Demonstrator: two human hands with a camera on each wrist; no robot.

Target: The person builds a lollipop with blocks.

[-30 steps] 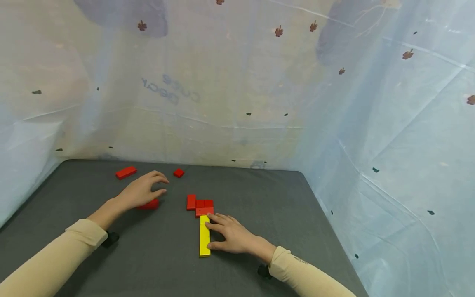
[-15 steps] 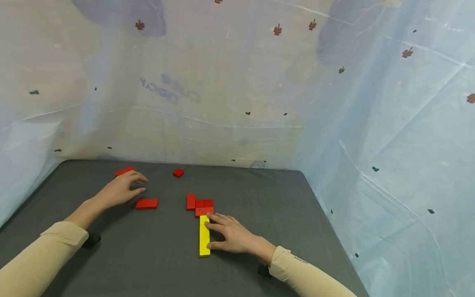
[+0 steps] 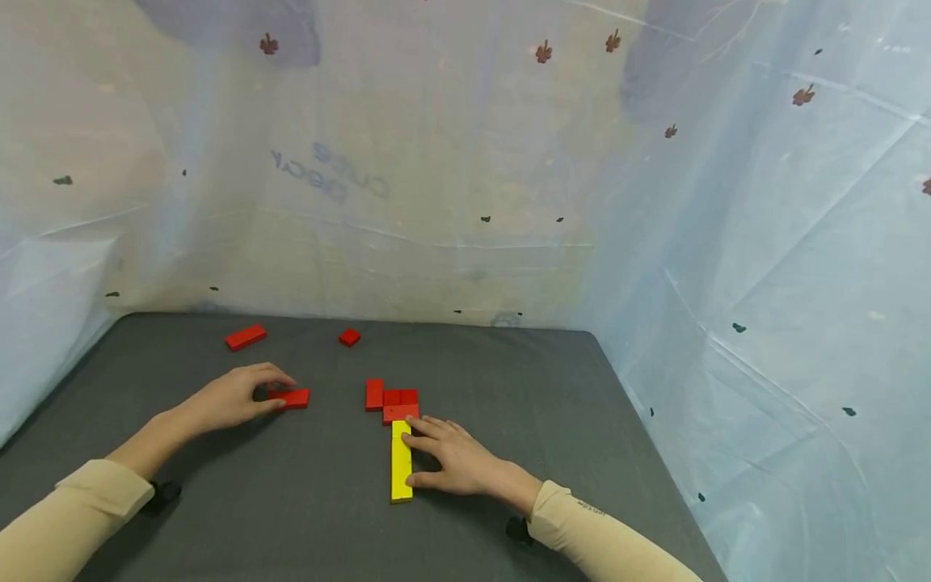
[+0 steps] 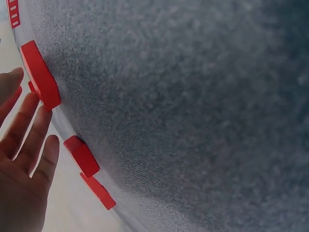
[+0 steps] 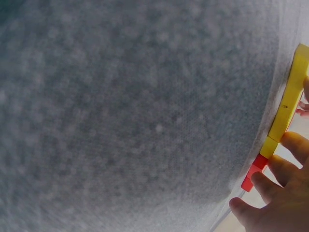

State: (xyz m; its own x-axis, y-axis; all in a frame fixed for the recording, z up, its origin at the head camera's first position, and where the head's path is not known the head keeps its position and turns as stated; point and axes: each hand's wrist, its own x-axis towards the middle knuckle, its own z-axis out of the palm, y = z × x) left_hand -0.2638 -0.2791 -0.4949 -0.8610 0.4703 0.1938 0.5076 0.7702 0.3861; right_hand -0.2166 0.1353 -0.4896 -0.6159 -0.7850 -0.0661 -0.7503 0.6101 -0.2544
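Observation:
My left hand (image 3: 233, 398) bends over the left end of a flat red block (image 3: 296, 398), thumb on its near side and fingers on its far side, seeming to pinch it. In the left wrist view the fingers (image 4: 44, 164) stand close to a red block (image 4: 41, 77). My right hand (image 3: 465, 461) rests with spread, mostly straight fingers along the right side of a long yellow block (image 3: 402, 473). A short yellow block (image 3: 401, 428) lies against its far end. Beyond are joined red blocks (image 3: 396, 414), with an upright-lying red block (image 3: 374, 394) at their left.
Another red block (image 3: 245, 337) lies at the back left of the dark grey table (image 3: 509, 372). A small red block (image 3: 350, 337) sits near the back edge. Translucent plastic sheeting (image 3: 436, 162) hangs behind and to the right.
My left hand first moved left, past the near red block, then came down and forward onto its left end. The right hand and the yellow blocks have stayed in place.

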